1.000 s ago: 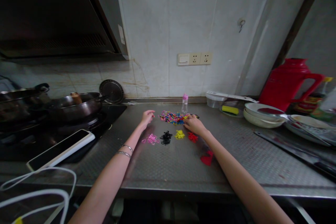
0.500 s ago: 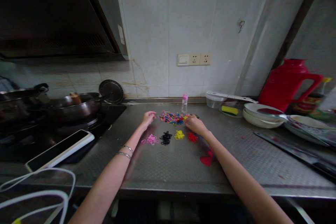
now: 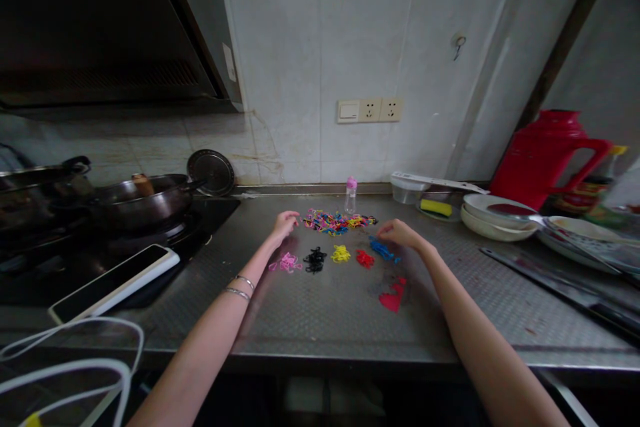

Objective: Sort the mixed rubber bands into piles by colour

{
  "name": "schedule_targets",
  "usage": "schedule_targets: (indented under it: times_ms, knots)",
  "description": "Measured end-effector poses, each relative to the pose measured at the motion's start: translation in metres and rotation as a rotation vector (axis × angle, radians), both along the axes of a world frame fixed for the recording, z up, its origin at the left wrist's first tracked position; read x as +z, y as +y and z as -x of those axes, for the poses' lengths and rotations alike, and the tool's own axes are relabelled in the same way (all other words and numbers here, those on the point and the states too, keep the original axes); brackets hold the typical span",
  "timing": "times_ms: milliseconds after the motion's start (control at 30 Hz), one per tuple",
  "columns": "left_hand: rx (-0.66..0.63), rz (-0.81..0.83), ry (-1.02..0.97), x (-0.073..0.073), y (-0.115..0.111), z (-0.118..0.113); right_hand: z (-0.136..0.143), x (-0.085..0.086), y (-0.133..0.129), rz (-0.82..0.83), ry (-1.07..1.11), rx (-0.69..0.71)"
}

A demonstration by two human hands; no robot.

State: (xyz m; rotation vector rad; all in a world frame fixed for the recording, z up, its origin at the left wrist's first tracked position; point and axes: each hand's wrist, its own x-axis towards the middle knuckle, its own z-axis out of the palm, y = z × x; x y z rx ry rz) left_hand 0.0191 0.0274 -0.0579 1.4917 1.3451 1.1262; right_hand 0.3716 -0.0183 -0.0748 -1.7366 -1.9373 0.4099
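A mixed heap of small colourful rubber bands (image 3: 335,221) lies on the metal counter. In front of it, from left to right, sit piles of pink bands (image 3: 287,262), black bands (image 3: 315,259), yellow bands (image 3: 341,253), red bands (image 3: 365,258) and blue bands (image 3: 384,249). My left hand (image 3: 285,224) hovers at the heap's left edge, fingers curled together; whatever is at its fingertips is too small to name. Over the blue pile's upper right end is my right hand (image 3: 400,234), its fingers pinched and the tips partly hidden.
A small clear bottle with a pink cap (image 3: 351,195) stands behind the heap. Red heart-shaped marks (image 3: 391,299) show on the counter. Stacked bowls (image 3: 495,223), a long knife (image 3: 550,283) and a red thermos (image 3: 545,160) are right; a stove pan (image 3: 143,203) and white device (image 3: 113,283) left.
My right hand has moved right, from the mixed heap to the blue pile, which now shows. My left hand has stayed nearly in place.
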Motion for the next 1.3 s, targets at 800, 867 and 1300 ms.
schedule_targets:
  times_ms: [800, 867, 1300]
  knots:
    - [-0.33, -0.422, 0.752, -0.015, -0.006, -0.057, 0.0, -0.014, 0.003, -0.082, 0.017, -0.091]
    - [-0.298, -0.434, 0.792, -0.017, -0.008, -0.06, 0.0, -0.014, 0.003, -0.081, 0.016, -0.092]
    - [-0.146, -0.475, 0.873, -0.019, -0.011, -0.069, 0.002, -0.013, 0.001, -0.091, 0.015, -0.099]
